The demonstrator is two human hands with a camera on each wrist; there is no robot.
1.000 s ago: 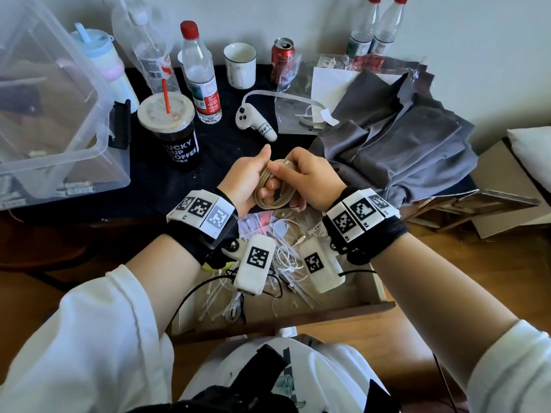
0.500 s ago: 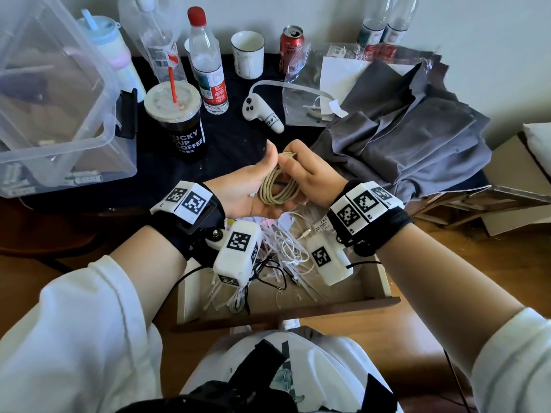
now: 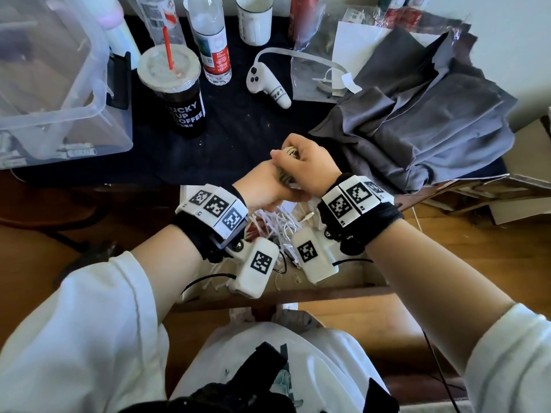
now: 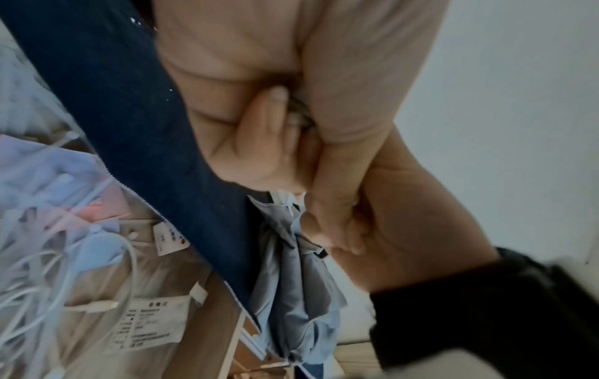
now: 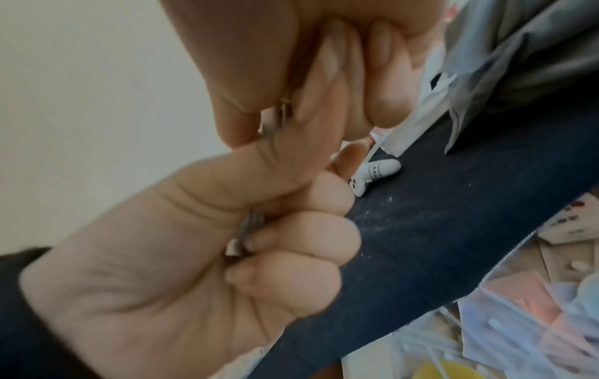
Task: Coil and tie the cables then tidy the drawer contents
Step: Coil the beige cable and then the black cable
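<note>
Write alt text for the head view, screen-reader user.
Both hands, the left hand and the right hand, grip a coiled beige cable together above an open drawer of tangled white cables. Behind sits a dark table with a coffee cup, bottles and grey cloth.

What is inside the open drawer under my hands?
The drawer holds loose white cables, white ties and pink and white paper packets. The wrists and cameras cover much of it, so the rest cannot be seen.
</note>
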